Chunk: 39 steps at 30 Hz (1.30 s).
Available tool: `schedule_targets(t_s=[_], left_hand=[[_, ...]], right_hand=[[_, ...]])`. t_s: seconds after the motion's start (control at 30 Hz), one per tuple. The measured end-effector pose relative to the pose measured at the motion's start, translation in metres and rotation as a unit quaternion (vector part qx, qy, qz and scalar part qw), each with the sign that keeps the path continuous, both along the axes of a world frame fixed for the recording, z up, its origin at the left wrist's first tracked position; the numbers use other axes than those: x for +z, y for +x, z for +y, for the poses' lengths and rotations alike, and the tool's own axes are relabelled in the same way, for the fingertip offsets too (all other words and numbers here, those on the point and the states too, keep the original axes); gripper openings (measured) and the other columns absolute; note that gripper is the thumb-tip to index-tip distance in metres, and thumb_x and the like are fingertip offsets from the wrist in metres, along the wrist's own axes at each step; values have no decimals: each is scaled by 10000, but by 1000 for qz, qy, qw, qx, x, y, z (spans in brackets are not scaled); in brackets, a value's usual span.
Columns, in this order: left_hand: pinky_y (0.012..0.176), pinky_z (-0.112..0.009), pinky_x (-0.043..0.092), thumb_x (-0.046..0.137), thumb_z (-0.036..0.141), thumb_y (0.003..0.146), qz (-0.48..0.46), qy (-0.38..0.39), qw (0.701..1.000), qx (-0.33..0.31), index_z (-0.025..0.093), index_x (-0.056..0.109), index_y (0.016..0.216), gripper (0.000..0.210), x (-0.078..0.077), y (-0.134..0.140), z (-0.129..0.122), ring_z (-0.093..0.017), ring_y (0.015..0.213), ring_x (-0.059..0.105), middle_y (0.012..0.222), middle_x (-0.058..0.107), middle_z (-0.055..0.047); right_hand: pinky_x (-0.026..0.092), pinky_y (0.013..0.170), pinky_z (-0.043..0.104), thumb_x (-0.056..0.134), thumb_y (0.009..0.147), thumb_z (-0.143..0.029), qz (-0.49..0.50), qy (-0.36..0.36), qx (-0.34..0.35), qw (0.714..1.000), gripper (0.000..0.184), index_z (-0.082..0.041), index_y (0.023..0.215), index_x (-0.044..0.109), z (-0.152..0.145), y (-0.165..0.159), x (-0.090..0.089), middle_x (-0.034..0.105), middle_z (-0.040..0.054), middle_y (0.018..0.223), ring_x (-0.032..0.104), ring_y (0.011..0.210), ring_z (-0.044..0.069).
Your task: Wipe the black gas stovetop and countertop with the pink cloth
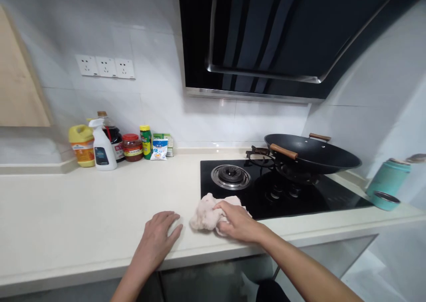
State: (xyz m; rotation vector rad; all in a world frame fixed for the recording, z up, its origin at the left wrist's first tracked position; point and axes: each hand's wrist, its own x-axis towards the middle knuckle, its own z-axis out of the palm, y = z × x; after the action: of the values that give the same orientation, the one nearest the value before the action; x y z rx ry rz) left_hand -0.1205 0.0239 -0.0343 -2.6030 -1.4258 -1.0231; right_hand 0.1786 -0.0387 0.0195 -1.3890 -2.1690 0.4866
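My right hand [238, 222] grips a crumpled pale pink cloth [208, 213] at the front left corner of the black glass gas stove [266, 206]. Part of the cloth lies on the glass and part on the cream countertop [153, 177]. Its far side is bunched up, and my palm hides some of it. Left of the cloth, my left hand [159, 237] rests on the countertop near the front edge, its fingers apart and holding nothing. The round left burner [230, 176] sits bare just beyond the cloth.
A black wok [319, 155] with wooden handles stands over the right burner. A pot support [259, 153] lies behind. At the back left are a yellow jug [82, 146], a white spray bottle [103, 149] and several condiments. A teal container [389, 182] stands right; a range hood [266, 35] overhangs.
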Motion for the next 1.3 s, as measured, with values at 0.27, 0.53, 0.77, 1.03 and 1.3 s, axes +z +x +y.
schedule_targets(t_s=[0.27, 0.53, 0.77, 1.03, 1.3], left_hand=[[983, -445, 492, 580, 348, 926, -13, 0, 1000, 0, 247, 726, 1112, 257, 1, 0, -3, -264, 1140, 643, 1164, 733, -70], [985, -463, 499, 579, 365, 930, -27, -2, 1000, -10, 239, 728, 1110, 266, -3, -2, -1, -273, 1136, 641, 1161, 729, -75], [980, -481, 497, 575, 360, 934, -16, -9, 1000, -7, 242, 718, 1127, 267, -4, -1, -2, -282, 1150, 633, 1175, 721, -74], [965, -471, 510, 573, 344, 932, -11, 10, 1000, -6, 259, 720, 1111, 247, -6, -2, 1, -274, 1129, 647, 1158, 728, -64], [984, -509, 490, 551, 370, 945, 0, -3, 1000, -7, 242, 719, 1137, 285, -1, 0, -3, -301, 1173, 614, 1192, 709, -87]], right_hand=[[503, 946, 357, 320, 921, -377, 232, 5, -226, 946, 338, -220, 1102, 558, 42, 94, 4, 661, 77, 1130, 618, 1082, 235], [358, 1138, 489, 338, 940, -379, 42, 175, -372, 910, 528, -221, 1407, 528, 45, 134, 4, 492, 137, 1446, 473, 1334, 299], [320, 1078, 604, 351, 954, -679, -210, -46, -353, 910, 664, -422, 1566, 347, 80, 107, -14, 279, 73, 1655, 394, 1400, 411], [260, 1130, 574, 281, 992, -534, -206, -82, -424, 878, 685, -263, 1621, 253, 128, 142, -6, 340, 155, 1616, 375, 1441, 374], [169, 1151, 621, 383, 960, -601, -214, -63, -357, 907, 733, -255, 1601, 299, 68, 85, -23, 255, 178, 1656, 261, 1489, 404]])
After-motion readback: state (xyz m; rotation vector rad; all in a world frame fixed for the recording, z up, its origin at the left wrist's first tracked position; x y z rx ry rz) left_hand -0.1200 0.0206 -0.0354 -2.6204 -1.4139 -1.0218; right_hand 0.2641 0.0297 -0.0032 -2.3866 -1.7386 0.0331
